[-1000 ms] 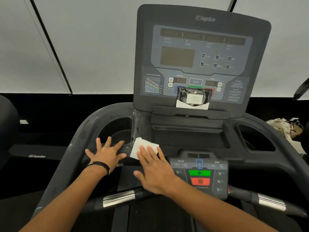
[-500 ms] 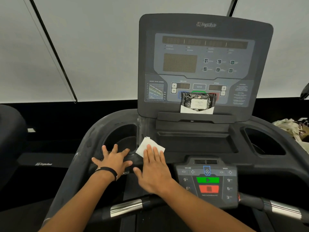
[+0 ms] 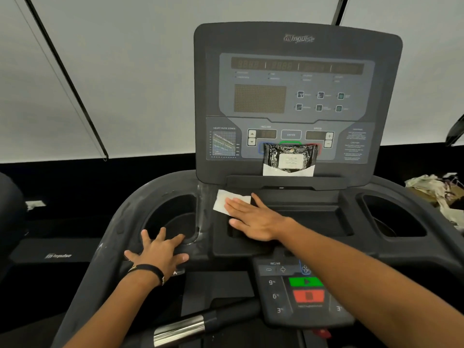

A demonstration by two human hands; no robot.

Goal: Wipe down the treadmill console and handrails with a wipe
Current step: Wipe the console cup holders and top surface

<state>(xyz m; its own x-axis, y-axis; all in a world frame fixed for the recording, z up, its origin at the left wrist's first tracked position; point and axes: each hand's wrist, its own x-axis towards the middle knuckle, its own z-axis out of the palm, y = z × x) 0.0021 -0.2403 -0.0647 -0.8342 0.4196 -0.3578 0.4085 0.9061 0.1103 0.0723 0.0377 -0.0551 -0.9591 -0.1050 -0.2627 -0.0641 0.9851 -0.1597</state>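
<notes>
A dark treadmill console [image 3: 297,101] with an unlit display fills the middle of the head view. Below it, a white wipe [image 3: 224,202] lies flat on the console deck between the left cup holder [image 3: 173,217] and the centre tray. My right hand [image 3: 253,219] presses the wipe with straight fingers. My left hand [image 3: 159,252], with a black band at the wrist, rests flat on the front rim of the left cup holder. A handrail with a chrome grip [image 3: 179,330] runs across the bottom. A black wipe packet [image 3: 288,159] leans on the console ledge.
A small control panel [image 3: 305,290] with green and red buttons sits below the tray, partly under my right forearm. A second cup holder [image 3: 391,217] is on the right. Crumpled light material [image 3: 437,192] lies at the far right edge. Window blinds hang behind.
My right hand has slid the wipe up and away, from the deck's front edge to just under the console ledge. My left hand has stayed on the cup holder rim.
</notes>
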